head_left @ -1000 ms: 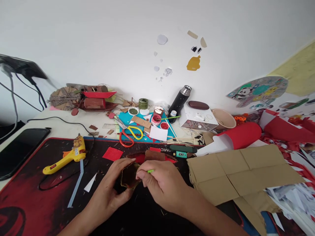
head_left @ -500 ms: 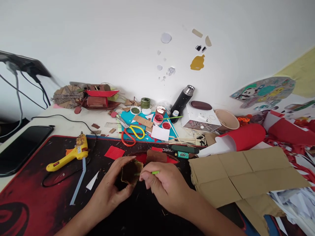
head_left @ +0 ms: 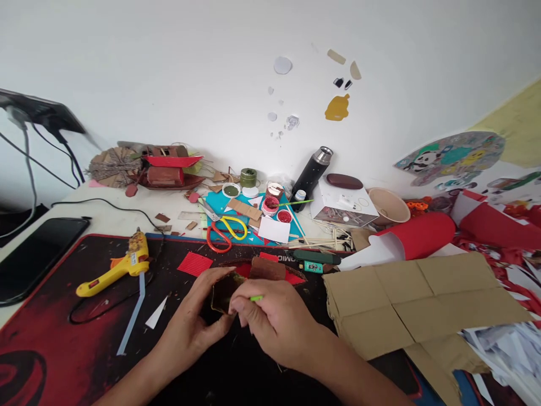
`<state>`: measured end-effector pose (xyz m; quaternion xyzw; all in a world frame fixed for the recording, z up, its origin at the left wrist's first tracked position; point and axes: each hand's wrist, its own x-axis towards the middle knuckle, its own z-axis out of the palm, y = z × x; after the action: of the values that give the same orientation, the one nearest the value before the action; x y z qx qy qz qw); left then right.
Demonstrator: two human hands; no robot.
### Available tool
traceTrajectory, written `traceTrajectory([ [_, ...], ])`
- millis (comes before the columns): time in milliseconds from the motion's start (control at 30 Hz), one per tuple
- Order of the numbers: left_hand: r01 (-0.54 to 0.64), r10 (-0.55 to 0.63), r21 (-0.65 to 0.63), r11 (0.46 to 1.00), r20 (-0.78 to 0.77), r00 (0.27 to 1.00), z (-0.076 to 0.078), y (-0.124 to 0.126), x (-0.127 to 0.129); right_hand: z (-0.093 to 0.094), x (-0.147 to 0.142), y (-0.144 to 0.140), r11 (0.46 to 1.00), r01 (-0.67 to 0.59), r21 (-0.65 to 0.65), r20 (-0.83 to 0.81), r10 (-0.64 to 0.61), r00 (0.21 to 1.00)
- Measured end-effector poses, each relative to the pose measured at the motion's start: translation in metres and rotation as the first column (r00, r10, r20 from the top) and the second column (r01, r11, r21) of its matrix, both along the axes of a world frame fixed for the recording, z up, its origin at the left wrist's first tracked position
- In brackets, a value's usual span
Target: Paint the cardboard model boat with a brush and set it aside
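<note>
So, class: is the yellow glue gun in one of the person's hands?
No, the glue gun lies on the mat, apart from both hands.

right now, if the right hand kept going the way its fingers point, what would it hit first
Probably the small brown piece held in the left hand; the right hand points left at it, almost touching. Depth is unclear.

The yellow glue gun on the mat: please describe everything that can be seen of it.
The glue gun has a yellow plastic-looking body with an orange trigger part and a small red mark on the handle. It lies on its side on the red and black mat, handle toward the left, its dirty nozzle end toward the back. A dark cable runs from it in loops over the mat. A pale strip lies just right of it. No hand touches it.
</note>
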<state>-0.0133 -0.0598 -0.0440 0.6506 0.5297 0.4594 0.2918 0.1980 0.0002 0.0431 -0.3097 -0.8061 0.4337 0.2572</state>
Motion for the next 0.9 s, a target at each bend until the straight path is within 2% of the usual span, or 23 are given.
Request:
traceTrajectory([
  [67, 0.001, -0.001, 0.017, 1.000, -0.006, 1.000, -0.0006, 0.0004, 0.0007, -0.0006, 0.0007, 0.0002, 1.000, -0.016, -0.008, 0.000, 0.016, 1.000],
  [200, -0.010, 0.010, 0.011, 1.000, -0.019, 1.000, -0.0013, 0.0009, 0.0021, -0.0008, 0.0027, 0.0011, 0.993, 0.118, -0.006, 0.014, -0.118, 0.993],
  [367, -0.008, 0.008, 0.007, 1.000, 0.004, 1.000, -0.0010, 0.0024, 0.0016, -0.0019, 0.0025, -0.0005, 1.000, -0.006, -0.024, -0.018, 0.005, 1.000],
  [500, -0.008, 0.008, 0.024, 1.000, -0.007, 1.000, 0.0002, 0.0031, 0.0027, -0.0037, 0.0027, 0.0016, 0.994, 0.107, -0.006, -0.034, -0.107, 0.994],
  [667, -0.008, 0.009, 0.045, 0.999, -0.015, 1.000, 0.0013, 0.0042, 0.0039, -0.0034, 0.0015, 0.0025, 1.000, 0.005, 0.021, -0.046, -0.004, 0.999],
  [833, 0.015, -0.013, 0.037, 0.999, -0.046, 0.999, -0.0018, 0.0049, 0.0020, -0.0038, 0.0028, 0.0014, 0.991, 0.132, 0.008, -0.022, -0.132, 0.991],
  [900, 0.011, -0.009, 0.040, 0.999, -0.062, 0.998, -0.0031, 0.0050, 0.0009, -0.0037, 0.0022, 0.0012, 0.995, 0.100, 0.005, -0.038, -0.099, 0.994],
])
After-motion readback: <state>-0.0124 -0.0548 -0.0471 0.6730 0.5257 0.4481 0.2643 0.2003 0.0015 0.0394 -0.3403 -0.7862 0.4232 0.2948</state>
